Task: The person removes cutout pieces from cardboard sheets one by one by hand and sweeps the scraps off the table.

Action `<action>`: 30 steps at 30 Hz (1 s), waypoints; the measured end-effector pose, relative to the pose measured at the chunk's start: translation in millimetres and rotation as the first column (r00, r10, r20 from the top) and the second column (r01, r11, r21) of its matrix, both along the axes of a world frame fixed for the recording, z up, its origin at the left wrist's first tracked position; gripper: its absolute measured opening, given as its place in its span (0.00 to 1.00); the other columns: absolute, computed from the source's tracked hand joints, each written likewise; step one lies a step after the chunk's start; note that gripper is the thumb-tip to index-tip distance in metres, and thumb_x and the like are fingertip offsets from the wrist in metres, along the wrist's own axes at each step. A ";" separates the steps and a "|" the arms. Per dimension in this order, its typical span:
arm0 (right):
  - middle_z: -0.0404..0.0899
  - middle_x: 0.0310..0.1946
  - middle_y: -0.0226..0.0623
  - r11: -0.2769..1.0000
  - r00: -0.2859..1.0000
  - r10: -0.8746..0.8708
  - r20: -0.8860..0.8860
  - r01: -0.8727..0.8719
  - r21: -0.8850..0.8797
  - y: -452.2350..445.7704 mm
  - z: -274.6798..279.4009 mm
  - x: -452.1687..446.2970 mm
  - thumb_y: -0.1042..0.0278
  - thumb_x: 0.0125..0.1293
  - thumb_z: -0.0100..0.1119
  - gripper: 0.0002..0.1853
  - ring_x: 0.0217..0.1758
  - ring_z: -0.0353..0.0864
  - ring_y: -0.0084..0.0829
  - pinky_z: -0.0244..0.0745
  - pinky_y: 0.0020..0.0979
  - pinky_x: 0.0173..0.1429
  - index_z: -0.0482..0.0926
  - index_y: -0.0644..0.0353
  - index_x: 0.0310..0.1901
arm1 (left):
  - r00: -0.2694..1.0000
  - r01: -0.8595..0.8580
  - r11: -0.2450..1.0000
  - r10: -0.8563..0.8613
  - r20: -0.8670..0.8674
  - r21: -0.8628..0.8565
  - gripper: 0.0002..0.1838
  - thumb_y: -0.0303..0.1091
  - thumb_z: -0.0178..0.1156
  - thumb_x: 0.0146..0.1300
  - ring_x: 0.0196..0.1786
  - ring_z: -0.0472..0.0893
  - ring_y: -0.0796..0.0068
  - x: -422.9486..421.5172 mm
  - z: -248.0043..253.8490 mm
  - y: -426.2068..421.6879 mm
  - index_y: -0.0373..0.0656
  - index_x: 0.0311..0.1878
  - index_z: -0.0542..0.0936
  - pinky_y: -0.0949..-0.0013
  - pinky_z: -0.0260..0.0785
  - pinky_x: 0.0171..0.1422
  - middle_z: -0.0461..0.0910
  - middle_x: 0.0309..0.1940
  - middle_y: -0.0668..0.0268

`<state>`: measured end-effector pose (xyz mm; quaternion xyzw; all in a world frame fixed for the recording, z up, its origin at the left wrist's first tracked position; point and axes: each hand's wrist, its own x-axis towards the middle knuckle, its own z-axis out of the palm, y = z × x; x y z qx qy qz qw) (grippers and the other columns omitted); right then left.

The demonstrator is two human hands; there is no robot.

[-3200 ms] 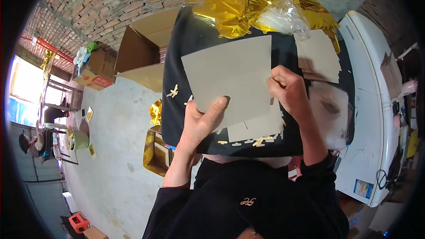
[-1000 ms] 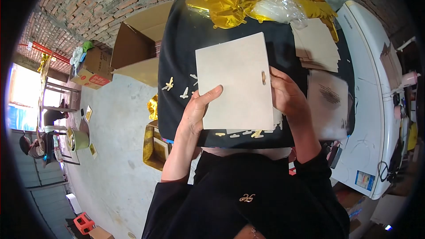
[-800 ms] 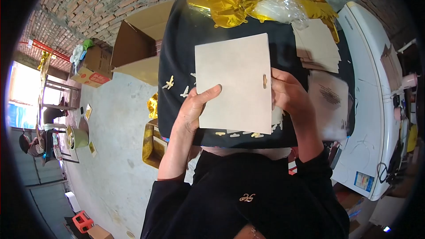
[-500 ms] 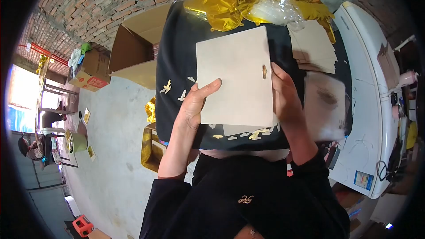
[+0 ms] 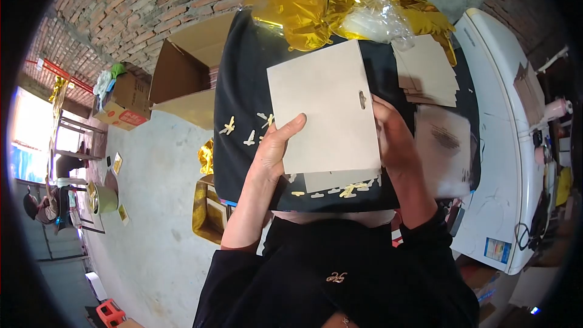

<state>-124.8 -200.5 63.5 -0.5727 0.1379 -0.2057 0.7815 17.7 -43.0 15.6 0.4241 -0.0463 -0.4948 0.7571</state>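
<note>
Clock positions taken from the pale card (image 5: 322, 109), which is held tilted over the black cloth (image 5: 243, 85) at centre of view, punched slot toward its 3 o'clock edge. Left hand (image 5: 272, 153) grasps the card's 8 o'clock side, thumb across the face. Right hand (image 5: 396, 143) at the 3 o'clock edge, fingers partly behind the card; whether it grips or only supports, cannot tell. Writing: dark printed lines on a cloudy plastic-wrapped package (image 5: 442, 146), between 3 and 4, too small to read; red print on a carton (image 5: 124, 102), 9 o'clock, likewise; blue label (image 5: 497, 250) on a white appliance (image 5: 480, 200), 4 o'clock, text unresolved; script emblem (image 5: 336, 277) on the wearer's black top, 6 o'clock, letters uncertain. Containers: open cardboard box (image 5: 200, 102), between 9 and 10, stacked edges visible inside; carton topped with green and whitish material; gold-lined container (image 5: 199, 218), between 7 and 8, holding flat, frame-like pieces; pale green bin (image 5: 107, 200), 8 o'clock, gold-coloured material inside. Fanned stack of brown cards (image 5: 428, 73) between 2 and 3; gold foil (image 5: 291, 9) at 12. Small cut-out pieces (image 5: 349, 191) lie near 6, others near 9.
</note>
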 end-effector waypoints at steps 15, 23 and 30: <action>0.75 0.30 0.26 0.827 0.976 -0.158 -0.147 0.050 -0.560 -33.4 -44.0 9.7 0.70 0.75 0.48 0.10 0.33 0.74 0.17 0.73 0.23 0.40 0.79 0.62 0.47 | 0.839 -0.209 0.942 0.310 0.448 -0.261 0.14 0.31 0.65 0.69 0.46 0.78 0.77 6.1 27.1 23.5 0.33 0.52 0.79 0.69 0.71 0.55 0.81 0.45 0.66; 0.78 0.38 0.31 0.950 0.979 0.049 -0.197 -0.107 -0.294 -31.5 6.5 -4.7 0.70 0.73 0.51 0.10 0.39 0.78 0.20 0.76 0.26 0.46 0.76 0.65 0.49 | 0.835 -0.214 0.944 0.310 0.455 -0.251 0.13 0.31 0.64 0.69 0.47 0.76 0.78 -4.0 20.7 11.7 0.33 0.52 0.79 0.71 0.70 0.54 0.80 0.46 0.67; 0.77 0.28 0.30 0.975 0.975 0.028 -0.222 -0.076 -0.210 -31.0 6.6 -32.5 0.68 0.69 0.57 0.14 0.30 0.77 0.21 0.72 0.25 0.38 0.75 0.70 0.49 | 0.865 -0.219 0.956 0.283 0.414 -0.197 0.15 0.31 0.63 0.69 0.49 0.76 0.79 -28.5 15.3 0.8 0.34 0.55 0.77 0.71 0.68 0.57 0.78 0.48 0.68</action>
